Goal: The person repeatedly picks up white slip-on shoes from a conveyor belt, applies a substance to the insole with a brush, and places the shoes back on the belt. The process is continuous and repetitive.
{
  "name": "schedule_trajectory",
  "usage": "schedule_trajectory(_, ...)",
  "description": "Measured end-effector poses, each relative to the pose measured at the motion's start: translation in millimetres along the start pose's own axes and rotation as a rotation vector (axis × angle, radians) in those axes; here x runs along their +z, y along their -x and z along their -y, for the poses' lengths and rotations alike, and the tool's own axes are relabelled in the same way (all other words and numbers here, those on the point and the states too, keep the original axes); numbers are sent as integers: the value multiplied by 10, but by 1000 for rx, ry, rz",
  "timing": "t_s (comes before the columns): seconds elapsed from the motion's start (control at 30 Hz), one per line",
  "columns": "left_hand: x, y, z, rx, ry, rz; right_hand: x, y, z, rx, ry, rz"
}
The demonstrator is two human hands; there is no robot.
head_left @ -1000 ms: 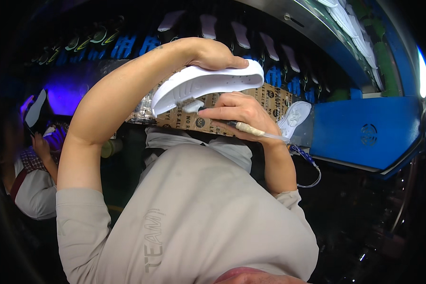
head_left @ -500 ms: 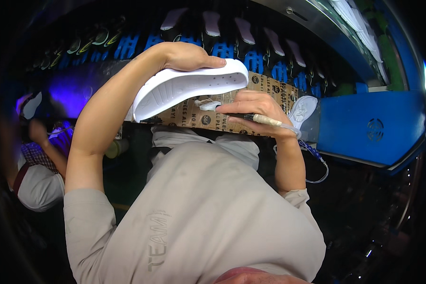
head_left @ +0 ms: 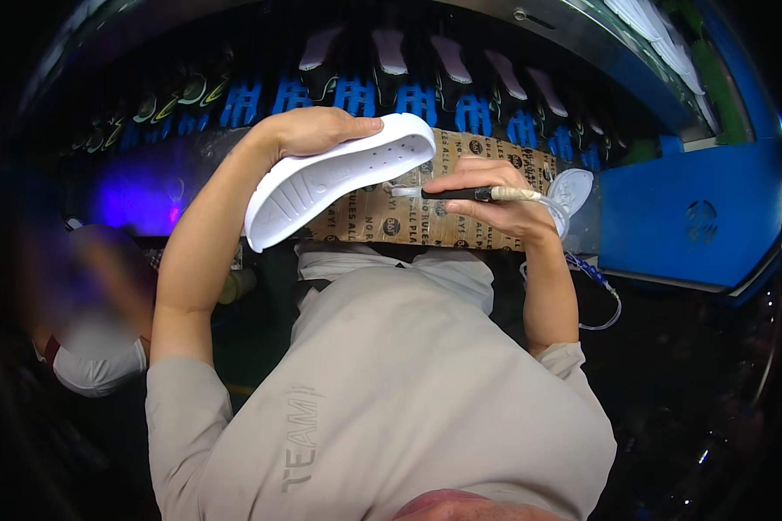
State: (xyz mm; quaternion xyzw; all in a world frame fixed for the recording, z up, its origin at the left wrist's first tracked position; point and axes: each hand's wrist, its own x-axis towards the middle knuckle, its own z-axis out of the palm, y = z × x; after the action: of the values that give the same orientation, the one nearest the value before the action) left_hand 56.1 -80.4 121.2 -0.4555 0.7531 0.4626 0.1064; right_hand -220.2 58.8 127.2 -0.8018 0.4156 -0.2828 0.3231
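Observation:
My left hand (head_left: 321,132) is closed on the far rim of a white shoe sole (head_left: 300,197), thumb over the edge. The sole is tilted up, showing its hollow inner side with ribs and small holes, toe end to the right. In my right hand (head_left: 498,182) is a brush (head_left: 457,194) with a black handle and a pale head. Its tip points left, just on the near side of the sole; whether it touches cannot be made out. A clear tube (head_left: 554,206) runs from the brush's wrapped rear end past my right wrist.
Printed brown paper (head_left: 382,217) covers the bench. A white shoe part (head_left: 571,188) lies at its right end, beside a blue machine housing (head_left: 652,208). Beyond stand blue brackets (head_left: 417,100) and pinkish sole-shaped pieces (head_left: 391,54). A blurred person (head_left: 96,360) sits at left.
The sole and my left hand have moved left and slightly nearer. My right hand and the brush have shifted right. The whole view has shifted a little too.

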Motion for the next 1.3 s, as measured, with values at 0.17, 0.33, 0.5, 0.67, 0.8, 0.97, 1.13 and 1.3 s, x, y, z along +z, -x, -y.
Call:
schedule_trajectory(0.17, 351, 61, -69, 35, 1003, -14, 391, -104, -10, 123, -204, -479)
schedule_trajectory(0.33, 773, -348, 259, 333, 1446, 32, 740, 10, 175, -84, 47, -198)
schedule_trajectory(0.5, 123, 128, -470, 657, 1382, -1, 288, 233, 447, -329, -332, -623)
schedule_trajectory(0.67, -1761, -343, -1143, 966, 1233, -436, 217, 317, 377, -242, -245, -981)
schedule_trajectory(0.8, -2187, -797, -988, 438, 706, -1147, 406, 345, 204, -57, -167, -856)
schedule_trajectory(0.97, -2265, -566, -641, 10, -207, -1272, 867, 428, -457, 263, -207, -795)
schedule_trajectory(1.13, -3125, -505, 59, -530, -298, -1253, 1247, 460, -1036, 350, -222, -766)
schedule_trajectory(1.3, -4461, -572, 1843, -677, -388, -1220, 1428, 412, -1242, 313, -116, -683)
